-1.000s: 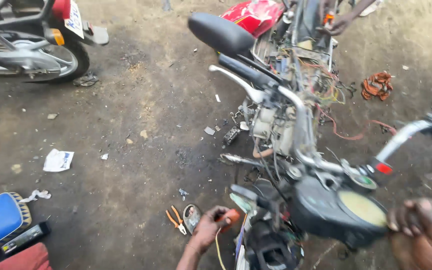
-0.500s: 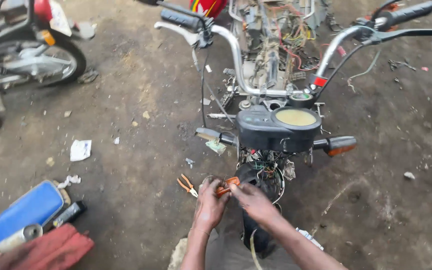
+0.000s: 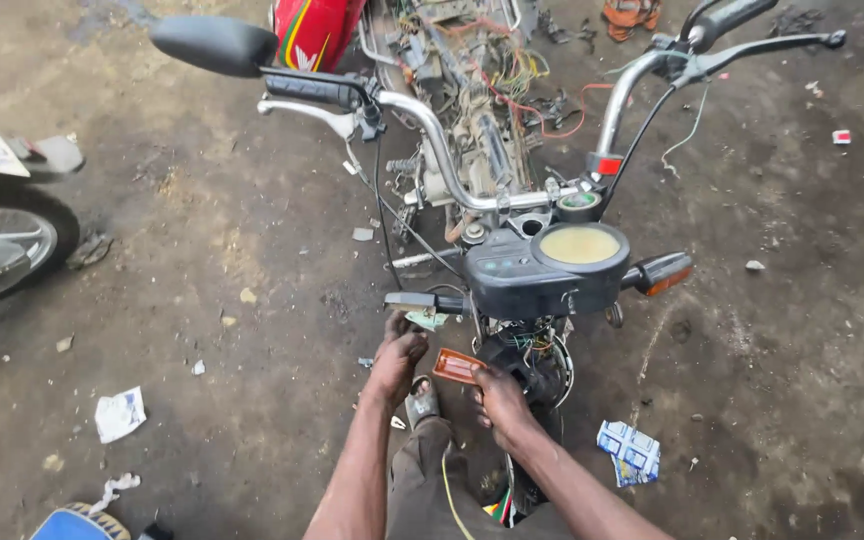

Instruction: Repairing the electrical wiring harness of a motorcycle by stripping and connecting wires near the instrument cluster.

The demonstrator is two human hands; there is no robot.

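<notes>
Orange lens (image 3: 458,366): flat, rectangular, tilted, held just under the bike's headlight housing (image 3: 542,272), w/ loose wires (image 3: 535,345) hanging out right beside it.

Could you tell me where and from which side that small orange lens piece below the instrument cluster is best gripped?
Probably by its two long edges, pinched from the near side. The orange lens piece is flat and oblong and lies tilted between the left hand and the right hand, whose fingers touch its right end. Wiring crowds the far side.
</notes>
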